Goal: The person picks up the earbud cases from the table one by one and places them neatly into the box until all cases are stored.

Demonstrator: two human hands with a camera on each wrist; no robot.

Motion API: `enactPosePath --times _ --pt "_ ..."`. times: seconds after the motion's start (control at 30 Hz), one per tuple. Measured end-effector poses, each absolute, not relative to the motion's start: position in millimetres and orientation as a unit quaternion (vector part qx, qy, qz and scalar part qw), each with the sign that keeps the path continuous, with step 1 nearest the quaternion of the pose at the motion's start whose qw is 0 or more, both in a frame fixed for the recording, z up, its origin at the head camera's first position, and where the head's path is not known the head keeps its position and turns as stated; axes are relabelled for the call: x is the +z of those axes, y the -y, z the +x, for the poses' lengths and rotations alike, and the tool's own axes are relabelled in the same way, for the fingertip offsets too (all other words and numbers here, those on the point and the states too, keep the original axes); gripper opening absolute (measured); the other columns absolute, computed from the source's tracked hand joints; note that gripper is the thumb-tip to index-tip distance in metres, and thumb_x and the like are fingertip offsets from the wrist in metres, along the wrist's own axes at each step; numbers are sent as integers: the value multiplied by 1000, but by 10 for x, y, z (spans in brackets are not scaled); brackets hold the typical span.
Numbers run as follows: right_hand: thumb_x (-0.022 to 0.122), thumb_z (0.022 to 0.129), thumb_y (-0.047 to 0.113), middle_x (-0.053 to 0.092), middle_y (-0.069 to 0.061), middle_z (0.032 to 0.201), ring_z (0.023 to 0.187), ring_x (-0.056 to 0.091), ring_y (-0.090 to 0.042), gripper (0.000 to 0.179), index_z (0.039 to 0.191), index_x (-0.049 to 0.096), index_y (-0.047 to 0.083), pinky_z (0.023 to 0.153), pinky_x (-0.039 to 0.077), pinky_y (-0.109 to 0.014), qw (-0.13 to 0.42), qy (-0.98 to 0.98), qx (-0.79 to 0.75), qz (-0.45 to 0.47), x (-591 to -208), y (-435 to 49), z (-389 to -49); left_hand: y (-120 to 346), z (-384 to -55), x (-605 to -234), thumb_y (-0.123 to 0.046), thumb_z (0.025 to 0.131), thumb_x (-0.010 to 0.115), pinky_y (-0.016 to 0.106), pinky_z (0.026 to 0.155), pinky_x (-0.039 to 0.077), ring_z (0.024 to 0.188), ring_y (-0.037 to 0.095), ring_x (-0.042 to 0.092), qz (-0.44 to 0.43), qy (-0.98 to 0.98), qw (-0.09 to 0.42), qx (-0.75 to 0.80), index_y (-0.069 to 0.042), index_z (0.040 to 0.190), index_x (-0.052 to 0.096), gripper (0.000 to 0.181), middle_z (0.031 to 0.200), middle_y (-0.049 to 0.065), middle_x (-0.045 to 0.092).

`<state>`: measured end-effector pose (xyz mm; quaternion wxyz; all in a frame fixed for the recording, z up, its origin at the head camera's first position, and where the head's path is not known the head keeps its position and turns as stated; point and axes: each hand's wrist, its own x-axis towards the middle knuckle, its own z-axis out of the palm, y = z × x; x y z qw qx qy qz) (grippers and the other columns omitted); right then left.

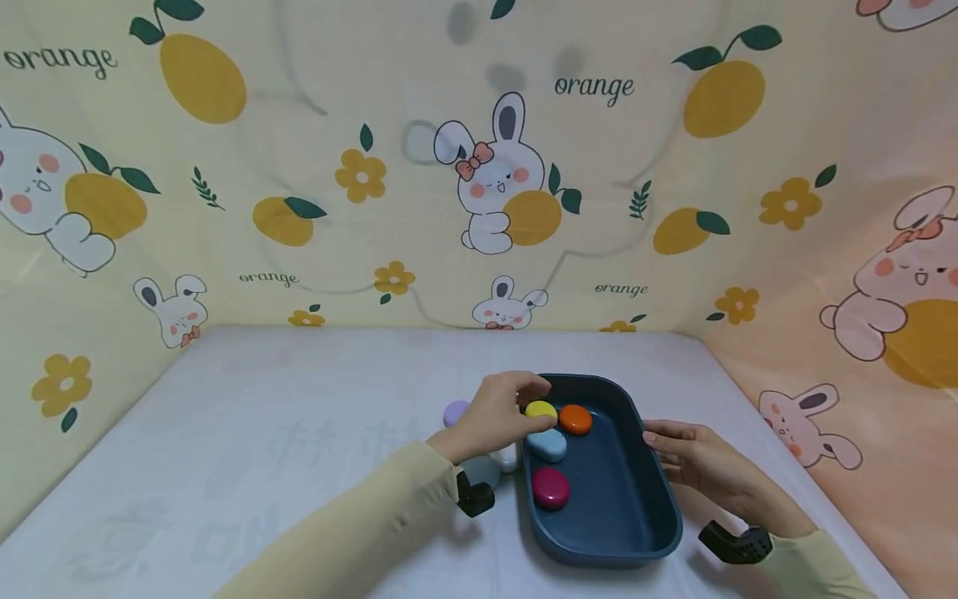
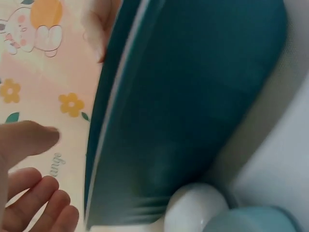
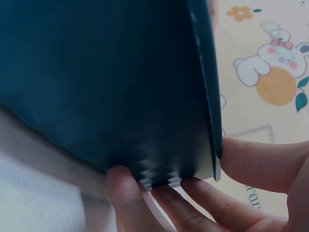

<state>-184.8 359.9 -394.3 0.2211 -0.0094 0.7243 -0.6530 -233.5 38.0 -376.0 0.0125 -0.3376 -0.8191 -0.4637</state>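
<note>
Steadying the blue tray (image 1: 621, 491), likely against sliding, the right hand (image 1: 707, 466) grips its right side, while the left hand (image 1: 494, 413), thumb and fingers apart with nothing visibly held, hovers by the yellow piece (image 1: 540, 408) in the tray's far-left part.

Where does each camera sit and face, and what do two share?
Head: on the head, facing forward and down at the tray; the left hand, right hand and sleeves show.
Left wrist: on that wrist, facing the tray's outer side; left fingers and part of the right hand show.
Right wrist: on that wrist, facing another outer side; right fingers touch it.
Shared: head and left wrist both show the white piece.
</note>
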Motion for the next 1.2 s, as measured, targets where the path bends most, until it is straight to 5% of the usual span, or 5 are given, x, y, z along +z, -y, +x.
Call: enactPosePath --times 0.27,0.67,1.2 --pt "56 102 26 52 -20 138 115 58 -26 69 148 22 -13 97 47 -49 216 -736 -642 2 -3939 -3595 -1851 19 -2288 -3650 -20 90 74 36 90 53 102 23 63 -308 812 37 -494 -8 120 66 33 114 3 66" --pt "58 101 27 54 -17 136 114 59 -26 68 148 26 -12 96 49 -47 216 -736 -642 15 -3944 -3583 -1860 594 -2022 -3833 -23 87 76 43 93 51 104 26 64 -247 811 -5 -530 -8 117 68 34 111 -1 67" --pt "58 101 28 53 -19 137 116 59 -28 70 148 26 -12 96 49 -49 217 -738 -638 15 -3953 -3578 -1875 777 -1725 -4189 -18 83 80 30 93 50 110 28 62 -232 796 -45 -558 4 121 65 47 119 13 66"
